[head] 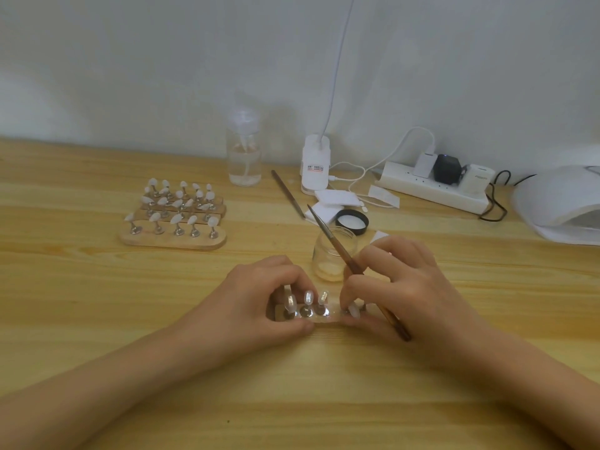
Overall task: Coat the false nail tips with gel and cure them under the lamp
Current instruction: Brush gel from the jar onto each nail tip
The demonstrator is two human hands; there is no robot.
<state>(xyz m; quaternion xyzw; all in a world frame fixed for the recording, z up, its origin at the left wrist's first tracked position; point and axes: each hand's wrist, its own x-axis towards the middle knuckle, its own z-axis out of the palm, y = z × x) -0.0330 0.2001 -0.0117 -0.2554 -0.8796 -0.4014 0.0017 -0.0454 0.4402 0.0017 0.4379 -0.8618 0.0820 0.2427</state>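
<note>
A small nail stand (319,319) with several false nail tips (307,297) on metal pegs lies on the wooden table in front of me. My left hand (259,297) grips its left end between thumb and fingers. My right hand (399,287) holds a brown brush (344,254) tucked between the fingers, handle pointing up and left, while its fingertips pinch a nail tip (352,309) at the stand's right end. An open glass jar (332,254) stands just behind the hands. The white curing lamp (558,203) sits at the far right.
Wooden stands (175,212) with several white nail tips sit at the back left. A clear pump bottle (244,151), a second brush (287,193), a black jar lid (352,220), white pads (334,199), a desk lamp base (315,164) and a power strip (435,183) line the wall.
</note>
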